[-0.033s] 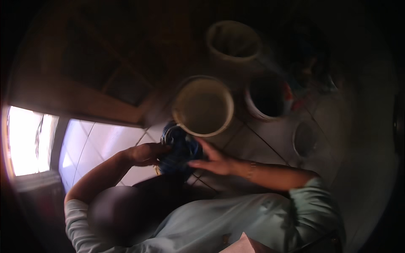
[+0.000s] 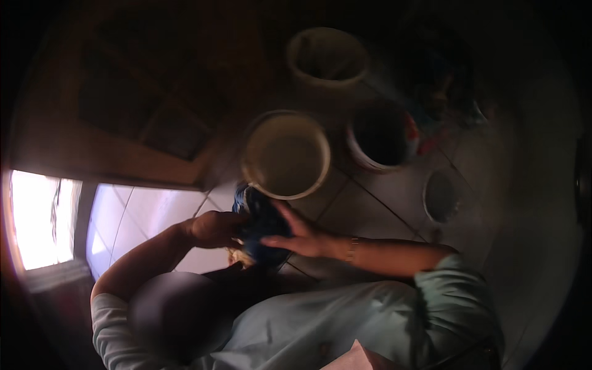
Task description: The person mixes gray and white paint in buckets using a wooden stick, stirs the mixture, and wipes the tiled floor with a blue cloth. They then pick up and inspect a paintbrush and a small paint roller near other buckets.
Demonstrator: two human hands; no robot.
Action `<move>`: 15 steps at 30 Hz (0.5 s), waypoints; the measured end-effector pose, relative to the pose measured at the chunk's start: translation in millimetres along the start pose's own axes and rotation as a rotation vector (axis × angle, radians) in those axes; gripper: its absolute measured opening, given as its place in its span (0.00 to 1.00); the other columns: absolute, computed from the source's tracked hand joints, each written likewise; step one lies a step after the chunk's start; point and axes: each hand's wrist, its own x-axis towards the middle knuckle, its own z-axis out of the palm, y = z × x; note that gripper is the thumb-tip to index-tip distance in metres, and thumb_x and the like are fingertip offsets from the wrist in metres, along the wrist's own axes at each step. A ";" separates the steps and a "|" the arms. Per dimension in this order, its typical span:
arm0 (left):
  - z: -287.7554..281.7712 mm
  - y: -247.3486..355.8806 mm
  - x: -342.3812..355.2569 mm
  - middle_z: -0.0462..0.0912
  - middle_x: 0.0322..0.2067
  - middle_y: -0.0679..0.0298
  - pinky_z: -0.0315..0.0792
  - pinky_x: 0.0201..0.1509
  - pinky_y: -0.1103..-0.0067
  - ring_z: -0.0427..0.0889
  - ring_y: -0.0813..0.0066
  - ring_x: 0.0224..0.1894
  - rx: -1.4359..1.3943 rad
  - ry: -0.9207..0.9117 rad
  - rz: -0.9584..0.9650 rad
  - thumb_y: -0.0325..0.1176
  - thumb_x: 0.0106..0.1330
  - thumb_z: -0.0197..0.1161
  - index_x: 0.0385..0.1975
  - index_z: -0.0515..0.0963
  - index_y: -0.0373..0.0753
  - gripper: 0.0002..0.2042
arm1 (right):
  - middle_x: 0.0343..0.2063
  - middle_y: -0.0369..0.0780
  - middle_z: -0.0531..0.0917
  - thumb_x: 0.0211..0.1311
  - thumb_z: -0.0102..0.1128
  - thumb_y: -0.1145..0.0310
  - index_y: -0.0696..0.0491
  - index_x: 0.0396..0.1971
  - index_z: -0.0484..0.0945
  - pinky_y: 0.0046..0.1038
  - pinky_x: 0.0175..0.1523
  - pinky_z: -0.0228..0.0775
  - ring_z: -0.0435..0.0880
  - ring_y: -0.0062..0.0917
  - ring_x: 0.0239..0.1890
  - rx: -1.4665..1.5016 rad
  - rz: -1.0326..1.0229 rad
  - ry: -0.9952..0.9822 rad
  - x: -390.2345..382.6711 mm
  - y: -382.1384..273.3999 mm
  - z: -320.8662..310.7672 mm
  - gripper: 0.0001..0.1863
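A dark blue, soft-looking thing with pale edging (image 2: pixel 260 223) is between my two hands, just below the near rim of a cream bucket (image 2: pixel 251 180). It could be a bunched cloth or a shoe; the dim light hides which. My left hand (image 2: pixel 214 229) grips its left side, with the fingertips hidden in shadow. On the other side, my right hand (image 2: pixel 302 237) holds it with fingers and thumb apart, one along the upper edge and one across its front. Beneath it shows a small yellowish thing (image 2: pixel 238 256), too blurred to name.
Behind the cream bucket stands a second pale bucket (image 2: pixel 364 73). A darker bucket with red on its side (image 2: pixel 368 161) is to the right, and a small greyish round container (image 2: pixel 443 197) sits nearer. A brown wooden door (image 2: pixel 111 168) fills the left, beside a bright opening (image 2: pixel 40 219). The floor is tiled (image 2: pixel 370 216).
The buckets sit slightly further left in the picture. Both hands keep hold of the blue thing, my right hand a little further left. More of the yellowish thing shows beneath it.
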 end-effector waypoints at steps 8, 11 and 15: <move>53.0 18.6 50.7 0.68 0.58 0.56 0.63 0.60 0.74 0.70 0.67 0.56 0.617 -0.138 -0.372 0.44 0.71 0.44 0.63 0.60 0.40 0.24 | 0.30 0.48 0.82 0.39 0.65 0.65 0.61 0.35 0.77 0.29 0.40 0.72 0.81 0.30 0.34 -0.455 0.395 -0.421 -61.1 -1.0 -97.0 0.21; 35.8 22.1 47.2 0.68 0.57 0.55 0.65 0.58 0.73 0.69 0.65 0.57 0.749 0.013 -0.438 0.42 0.68 0.48 0.62 0.60 0.40 0.24 | 0.28 0.49 0.82 0.39 0.67 0.61 0.61 0.33 0.78 0.32 0.39 0.72 0.82 0.36 0.32 -0.692 0.598 -0.335 -95.3 -46.6 -169.3 0.22; 1.2 11.9 52.2 0.69 0.55 0.55 0.68 0.55 0.72 0.68 0.66 0.57 1.111 0.104 -0.478 0.41 0.68 0.48 0.60 0.62 0.39 0.23 | 0.48 0.57 0.74 0.44 0.64 0.44 0.64 0.52 0.67 0.33 0.57 0.65 0.74 0.44 0.51 -0.928 0.719 0.064 -125.4 -21.3 -231.6 0.43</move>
